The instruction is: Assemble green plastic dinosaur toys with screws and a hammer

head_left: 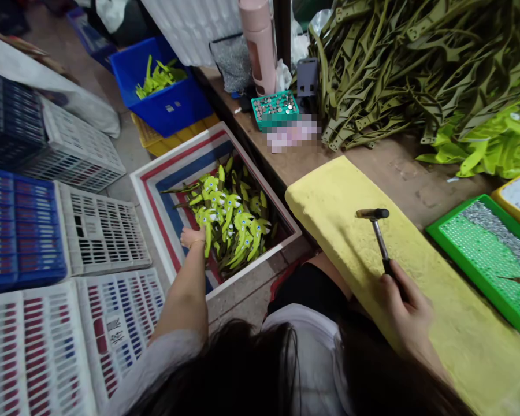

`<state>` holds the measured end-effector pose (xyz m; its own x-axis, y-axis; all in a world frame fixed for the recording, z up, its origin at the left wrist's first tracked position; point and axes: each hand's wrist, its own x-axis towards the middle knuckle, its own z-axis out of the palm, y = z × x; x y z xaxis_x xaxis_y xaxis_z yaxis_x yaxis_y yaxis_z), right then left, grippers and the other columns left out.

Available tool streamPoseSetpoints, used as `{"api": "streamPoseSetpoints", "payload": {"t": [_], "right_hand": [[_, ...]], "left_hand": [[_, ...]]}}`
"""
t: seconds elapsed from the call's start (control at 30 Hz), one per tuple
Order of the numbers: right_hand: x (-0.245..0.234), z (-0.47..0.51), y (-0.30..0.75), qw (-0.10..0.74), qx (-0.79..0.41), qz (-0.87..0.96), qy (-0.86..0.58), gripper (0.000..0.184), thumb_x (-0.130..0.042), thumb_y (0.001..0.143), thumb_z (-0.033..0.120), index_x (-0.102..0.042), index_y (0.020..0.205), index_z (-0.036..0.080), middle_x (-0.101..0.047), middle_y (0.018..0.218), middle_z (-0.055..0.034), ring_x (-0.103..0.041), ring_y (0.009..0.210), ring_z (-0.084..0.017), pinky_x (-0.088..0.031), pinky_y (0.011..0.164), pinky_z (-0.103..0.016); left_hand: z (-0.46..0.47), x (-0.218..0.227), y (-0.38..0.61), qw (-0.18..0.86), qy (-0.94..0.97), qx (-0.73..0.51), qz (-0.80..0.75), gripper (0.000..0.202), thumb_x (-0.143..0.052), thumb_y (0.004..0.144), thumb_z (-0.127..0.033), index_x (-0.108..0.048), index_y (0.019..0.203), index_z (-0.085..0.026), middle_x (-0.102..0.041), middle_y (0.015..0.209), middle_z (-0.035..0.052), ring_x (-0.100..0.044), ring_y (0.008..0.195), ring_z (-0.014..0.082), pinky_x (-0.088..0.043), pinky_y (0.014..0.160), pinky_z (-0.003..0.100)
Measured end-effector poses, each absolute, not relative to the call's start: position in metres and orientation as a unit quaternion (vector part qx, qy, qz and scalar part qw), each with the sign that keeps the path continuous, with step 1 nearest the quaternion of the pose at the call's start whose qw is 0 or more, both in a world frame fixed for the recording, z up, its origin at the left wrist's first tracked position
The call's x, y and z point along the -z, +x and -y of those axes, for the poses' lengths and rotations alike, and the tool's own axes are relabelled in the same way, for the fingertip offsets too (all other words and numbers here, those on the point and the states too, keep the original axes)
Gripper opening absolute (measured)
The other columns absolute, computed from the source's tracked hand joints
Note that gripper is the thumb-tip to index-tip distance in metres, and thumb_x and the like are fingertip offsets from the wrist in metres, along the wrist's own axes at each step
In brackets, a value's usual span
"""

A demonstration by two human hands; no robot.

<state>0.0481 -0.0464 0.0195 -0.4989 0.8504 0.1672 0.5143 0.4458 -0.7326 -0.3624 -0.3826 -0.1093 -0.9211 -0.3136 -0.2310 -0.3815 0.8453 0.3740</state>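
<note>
My left hand (pixel 192 237) reaches down into a striped sack (pixel 156 190) on the floor and is closed round a yellow-green plastic piece (pixel 208 240) at the edge of the pile (pixel 234 222). My right hand (pixel 405 306) grips the handle of a small hammer (pixel 375 222), whose head hovers over a long yellow foam pad (pixel 416 271) on the workbench.
On the bench lie a big heap of olive-green plastic parts (pixel 398 63), bright green ones (pixel 494 144), a green tray of small metal bits (pixel 485 248), a teal box (pixel 275 110) and a pink flask (pixel 257 43). Plastic crates (pixel 65 242) and a blue bin (pixel 160 86) crowd the floor.
</note>
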Motion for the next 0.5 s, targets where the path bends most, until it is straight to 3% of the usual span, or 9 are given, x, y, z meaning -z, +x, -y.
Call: {"api": "streamPoseSetpoints", "payload": {"t": [0.1,0.2,0.27,0.4,0.5], "right_hand": [[-0.016,0.045,0.030,0.264,-0.324,0.799,-0.433,0.039,-0.059,0.083,0.040,-0.069,0.111,0.015,-0.072,0.110,-0.0138,-0.070,0.099,-0.024,-0.056,0.092,-0.043],[-0.013,0.043,-0.006,0.272,-0.311,0.802,-0.431,0.044,-0.051,0.087,0.040,-0.063,0.119,0.014,-0.069,0.116,-0.0158,-0.066,0.107,-0.026,-0.052,0.096,-0.048],[-0.014,0.043,-0.033,0.261,-0.319,0.820,-0.397,0.047,-0.043,0.091,0.038,-0.057,0.127,0.012,-0.064,0.122,-0.0193,-0.062,0.113,-0.029,-0.048,0.100,-0.053],[-0.026,0.052,-0.056,0.201,-0.314,0.882,-0.289,0.047,-0.049,0.089,0.039,-0.055,0.129,0.016,-0.051,0.139,-0.0203,-0.053,0.125,-0.031,-0.045,0.103,-0.052],[-0.036,0.060,-0.024,0.224,-0.287,0.895,-0.256,0.037,-0.049,0.091,0.039,-0.061,0.120,0.018,-0.057,0.133,-0.0171,-0.057,0.118,-0.027,-0.049,0.098,-0.048]], "left_hand": [[0.367,0.092,-0.378,0.026,-0.131,-0.232,-0.963,0.038,-0.058,0.090,-0.035,-0.054,0.122,-0.015,-0.056,0.124,0.0111,-0.057,0.109,0.0237,-0.050,0.092,0.047],[0.320,0.074,-0.378,-0.022,-0.030,-0.264,-0.964,0.033,-0.059,0.085,-0.024,-0.056,0.114,-0.007,-0.058,0.120,0.0176,-0.052,0.117,0.0290,-0.040,0.102,0.051],[0.277,0.056,-0.370,-0.048,0.056,-0.291,-0.954,0.029,-0.056,0.083,-0.019,-0.056,0.109,-0.006,-0.058,0.119,0.0200,-0.049,0.120,0.0296,-0.035,0.105,0.049],[0.180,0.013,-0.336,-0.103,0.300,-0.362,-0.877,0.026,-0.053,0.084,-0.027,-0.058,0.105,-0.012,-0.060,0.117,0.0165,-0.052,0.118,0.0258,-0.036,0.105,0.042],[0.112,-0.012,-0.297,-0.082,0.470,-0.364,-0.800,0.025,-0.056,0.079,-0.035,-0.060,0.096,-0.016,-0.065,0.103,0.0123,-0.059,0.101,0.0263,-0.044,0.097,0.043]]}}
